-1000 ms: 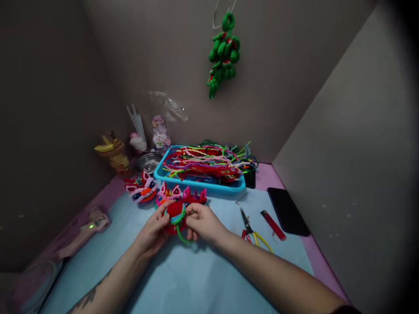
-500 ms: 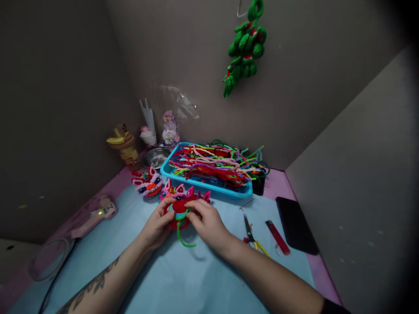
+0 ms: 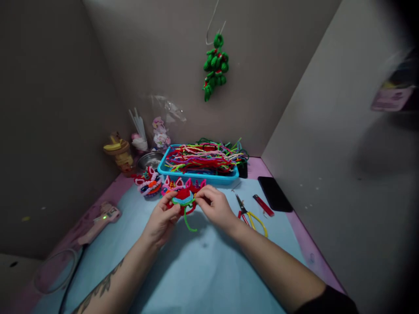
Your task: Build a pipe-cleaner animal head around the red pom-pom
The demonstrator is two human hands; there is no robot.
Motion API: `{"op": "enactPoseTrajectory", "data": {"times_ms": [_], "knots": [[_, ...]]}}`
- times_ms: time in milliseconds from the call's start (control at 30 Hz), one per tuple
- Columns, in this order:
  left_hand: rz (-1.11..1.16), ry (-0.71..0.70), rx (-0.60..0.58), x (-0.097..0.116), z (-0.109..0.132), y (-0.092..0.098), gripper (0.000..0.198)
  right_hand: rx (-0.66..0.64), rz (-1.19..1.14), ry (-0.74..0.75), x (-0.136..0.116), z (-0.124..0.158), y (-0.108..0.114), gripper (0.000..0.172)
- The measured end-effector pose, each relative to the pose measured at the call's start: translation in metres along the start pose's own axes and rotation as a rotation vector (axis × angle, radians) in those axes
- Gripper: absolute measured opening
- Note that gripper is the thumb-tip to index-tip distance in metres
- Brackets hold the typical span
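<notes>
A red fuzzy pipe-cleaner craft piece (image 3: 183, 193) with a light blue band and green trim is held above the table. My left hand (image 3: 161, 220) is closed around its left side, thumb in front. At its right side, my right hand (image 3: 216, 208) pinches a green pipe cleaner between thumb and fingertips. A loose green pipe-cleaner end (image 3: 187, 221) hangs curled below the piece. Just behind stand finished-looking pink and red pipe-cleaner animal heads, one (image 3: 149, 185) at the left and another (image 3: 170, 185) partly hidden by my hands.
Behind is a blue tray (image 3: 209, 178) heaped with colourful pipe cleaners. To the right lie yellow-and-red-handled scissors or pliers (image 3: 250, 216), a red strip-like tool (image 3: 263, 205) and a black phone-like slab (image 3: 275, 194). A pink glue gun (image 3: 100, 223) with a cord rests at left.
The camera view has shifted, moving the scene leftward and showing more of the right wall. My right hand has drawn slightly away from the red piece, pulling the green pipe cleaner sideways.
</notes>
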State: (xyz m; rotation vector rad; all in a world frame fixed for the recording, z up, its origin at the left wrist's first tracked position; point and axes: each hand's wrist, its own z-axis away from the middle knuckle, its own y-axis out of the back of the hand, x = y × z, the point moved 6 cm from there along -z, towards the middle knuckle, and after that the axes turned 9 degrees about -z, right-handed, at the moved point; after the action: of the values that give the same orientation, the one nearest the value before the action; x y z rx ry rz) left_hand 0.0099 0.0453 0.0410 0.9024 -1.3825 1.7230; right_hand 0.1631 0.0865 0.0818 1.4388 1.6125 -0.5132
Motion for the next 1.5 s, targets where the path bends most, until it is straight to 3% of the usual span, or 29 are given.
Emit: {"op": "enactPoseTrajectory", "data": {"times_ms": [167, 400, 567, 667, 767, 833, 867, 967, 1033, 1233, 1367, 1500], "knots": [[-0.061, -0.033, 0.017, 0.026, -0.004, -0.01, 0.049, 0.068, -0.046, -0.061, -0.009, -0.009, 0.001, 0.011], [-0.104, -0.104, -0.165, 0.057, -0.048, -0.053, 0.047, 0.233, -0.246, -0.117, -0.001, -0.035, 0.025, 0.013], [-0.197, -0.175, -0.325, 0.054, -0.081, -0.08, 0.04, 0.29, -0.467, -0.253, 0.022, -0.045, 0.043, 0.027], [-0.341, -0.227, -0.375, 0.049, -0.091, -0.085, 0.044, 0.346, -0.394, -0.262, 0.026, -0.048, 0.056, 0.027], [-0.628, -0.31, -0.328, 0.05, -0.096, -0.08, 0.049, 0.339, -0.232, -0.225, 0.019, -0.05, 0.069, 0.021], [-0.861, -0.502, -0.192, 0.064, -0.095, -0.074, 0.042, 0.283, -0.14, -0.218, 0.01, -0.051, 0.075, 0.018], [-0.962, -0.609, -0.185, 0.07, -0.091, -0.075, 0.039, 0.252, -0.106, -0.216, 0.006, -0.051, 0.077, 0.017], [-1.134, -0.831, -0.404, 0.079, -0.074, -0.088, 0.029, 0.204, -0.055, -0.208, -0.007, -0.049, 0.083, 0.014], [-1.227, -0.913, -0.533, 0.08, -0.062, -0.095, 0.036, 0.182, -0.062, -0.215, -0.012, -0.048, 0.083, 0.014], [-1.32, -1.048, -0.571, 0.078, -0.044, -0.103, 0.052, 0.102, -0.142, -0.262, -0.018, -0.044, 0.069, 0.019], [-1.369, -1.083, -0.494, 0.074, -0.046, -0.101, 0.057, 0.092, -0.173, -0.32, -0.014, -0.042, 0.061, 0.019], [-1.358, -1.054, -0.419, 0.076, -0.054, -0.092, 0.062, 0.15, -0.063, -0.284, -0.011, -0.043, 0.061, 0.005]]}}
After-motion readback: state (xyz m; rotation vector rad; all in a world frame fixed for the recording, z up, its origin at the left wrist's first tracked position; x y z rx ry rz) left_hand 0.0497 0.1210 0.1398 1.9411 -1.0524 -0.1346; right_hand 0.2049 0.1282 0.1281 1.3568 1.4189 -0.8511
